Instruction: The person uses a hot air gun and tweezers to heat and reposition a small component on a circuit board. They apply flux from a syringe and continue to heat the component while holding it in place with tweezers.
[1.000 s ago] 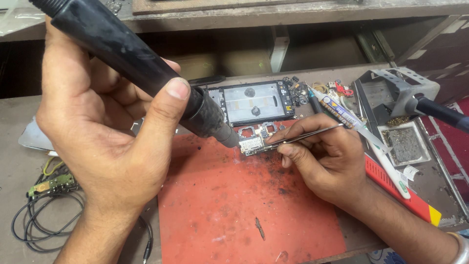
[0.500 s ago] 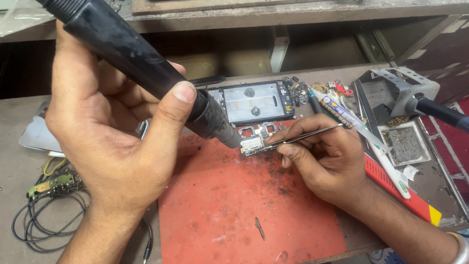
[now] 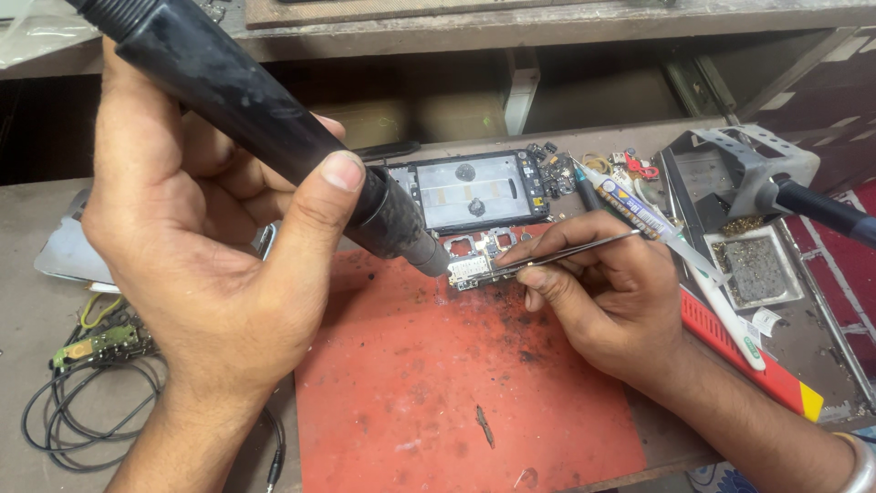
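Observation:
My left hand (image 3: 210, 256) grips a thick black hot-air wand (image 3: 274, 137), its nozzle slanting down to a small circuit board (image 3: 474, 267) at the top edge of a red work mat (image 3: 438, 383). My right hand (image 3: 602, 292) holds thin metal tweezers (image 3: 566, 256), whose tips touch the board from the right. Just behind the board lies an opened phone frame (image 3: 474, 190) with its inside facing up.
A soldering iron in its metal stand (image 3: 757, 178) sits at the right, with a tray of residue (image 3: 753, 269) in front. A flux syringe (image 3: 675, 242) and a red-handled tool (image 3: 748, 361) lie beside my right hand. Coiled black wires (image 3: 82, 411) lie at the left.
My left hand and the wand have shifted slightly right and up in view. The nozzle stays at the board, and my right hand with the tweezers has not moved.

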